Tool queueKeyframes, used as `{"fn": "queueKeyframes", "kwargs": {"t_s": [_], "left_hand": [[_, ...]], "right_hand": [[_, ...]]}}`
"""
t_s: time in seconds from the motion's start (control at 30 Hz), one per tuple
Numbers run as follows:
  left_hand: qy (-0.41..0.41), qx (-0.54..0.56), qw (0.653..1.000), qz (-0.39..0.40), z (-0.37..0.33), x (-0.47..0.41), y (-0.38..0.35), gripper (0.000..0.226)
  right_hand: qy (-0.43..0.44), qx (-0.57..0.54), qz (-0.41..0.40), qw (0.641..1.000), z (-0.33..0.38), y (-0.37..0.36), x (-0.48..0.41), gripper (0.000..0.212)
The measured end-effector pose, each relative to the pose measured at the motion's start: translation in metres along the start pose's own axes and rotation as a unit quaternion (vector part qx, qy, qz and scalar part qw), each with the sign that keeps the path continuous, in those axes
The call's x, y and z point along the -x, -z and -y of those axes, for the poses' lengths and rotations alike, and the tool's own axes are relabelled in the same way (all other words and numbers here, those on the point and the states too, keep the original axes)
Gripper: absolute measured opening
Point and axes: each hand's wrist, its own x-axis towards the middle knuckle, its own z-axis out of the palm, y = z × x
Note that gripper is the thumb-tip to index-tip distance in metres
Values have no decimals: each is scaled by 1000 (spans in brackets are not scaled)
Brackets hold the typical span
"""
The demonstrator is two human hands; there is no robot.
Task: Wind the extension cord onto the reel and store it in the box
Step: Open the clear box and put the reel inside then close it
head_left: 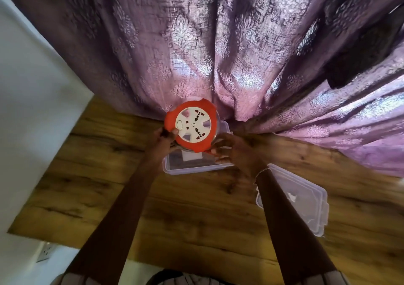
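The round extension cord reel (pixel 191 125), red-rimmed with a white socket face, hangs tilted just above the clear plastic box (pixel 194 166) on the wooden table. My left hand (pixel 164 137) grips the reel's left rim, thumb on the white face. My right hand (pixel 227 149) holds the lower right edge with curled fingers, and something red shows at its fingertips. No loose cord shows.
The box's clear lid (pixel 306 203) lies on the table (pixel 196 208) to the right, under my right forearm. A purple patterned curtain (pixel 218 44) hangs right behind the box. A white wall (pixel 28 88) is on the left, with a wall socket (pixel 46 252) low down.
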Motion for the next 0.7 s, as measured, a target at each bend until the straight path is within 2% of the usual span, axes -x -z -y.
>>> {"fn": "queueKeyframes", "kwargs": {"t_s": [0.07, 0.13, 0.23, 0.33, 0.4, 0.47, 0.53, 0.57, 0.63, 0.7], "left_hand": [[-12, -16, 1000, -3, 3, -2, 3, 42], [-27, -47, 998, -7, 7, -2, 5, 47], [-60, -126, 990, -13, 10, -2, 3, 52], [-105, -259, 960, -1, 12, -5, 4, 54], [-114, -346, 931, 9, 13, -5, 2, 52], [-117, -412, 903, 27, 13, -6, -2, 49], [-113, -463, 878, 53, 17, -7, -5, 51], [-109, -476, 870, 62, 19, -8, -7, 54], [-95, -498, 859, 66, 26, -11, -9, 58], [-71, -510, 856, 53, 30, -12, -15, 53]], "right_hand": [[6, -17, -21, 1000, -1, 1, -3, 43], [13, 12, -29, 999, -1, -1, -5, 46], [-35, 30, -30, 998, 0, -3, -12, 52], [-93, 24, -34, 995, 2, -6, -17, 53], [-105, 51, -47, 992, -3, -8, -20, 38], [-132, 4, -47, 990, -3, -15, -22, 28], [-153, -14, -57, 986, -3, -19, -31, 30], [-162, -9, -58, 985, -4, -22, -37, 38], [-178, 25, -63, 982, -7, -26, -46, 52], [-192, 56, -70, 977, -13, -28, -51, 57]]}}
